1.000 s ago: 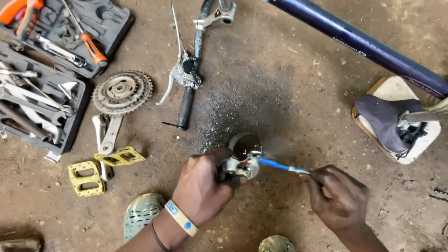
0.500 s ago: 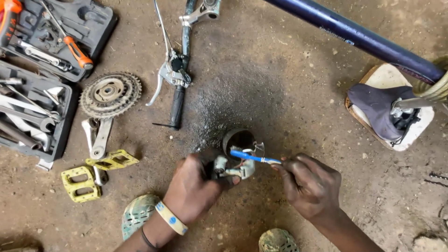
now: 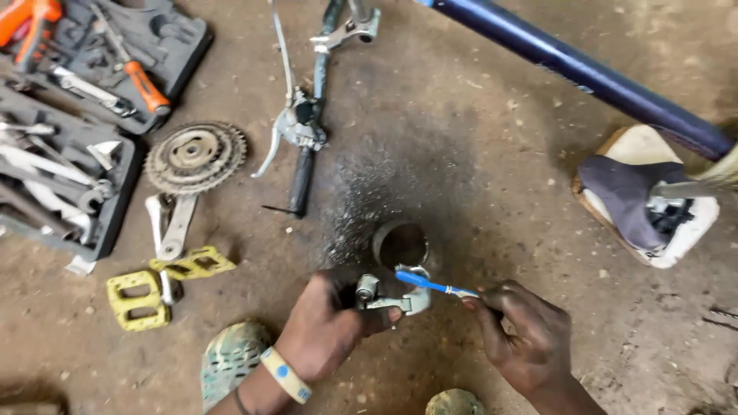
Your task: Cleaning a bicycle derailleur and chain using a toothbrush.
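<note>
My left hand (image 3: 327, 323) grips a small silver metal bicycle part (image 3: 388, 296) just above the dirt floor. My right hand (image 3: 523, 338) holds a blue-and-white toothbrush (image 3: 430, 285), its bristled head resting on the top of the metal part. A small round tin (image 3: 401, 244) with dark liquid stands on the ground directly behind the part. A pale wristband with a blue dot circles my left wrist.
A bicycle handlebar with brake lever (image 3: 301, 131) lies behind. A toothed sprocket cluster (image 3: 194, 156), crank arms (image 3: 171, 227) and yellow pedals (image 3: 138, 298) lie at left beside open tool cases (image 3: 69, 115). A blue frame tube (image 3: 584, 73) and saddle (image 3: 630, 196) are at right.
Both hands shifted slightly left and nearer the tin. The toothbrush head moved from right of the part onto its top.
</note>
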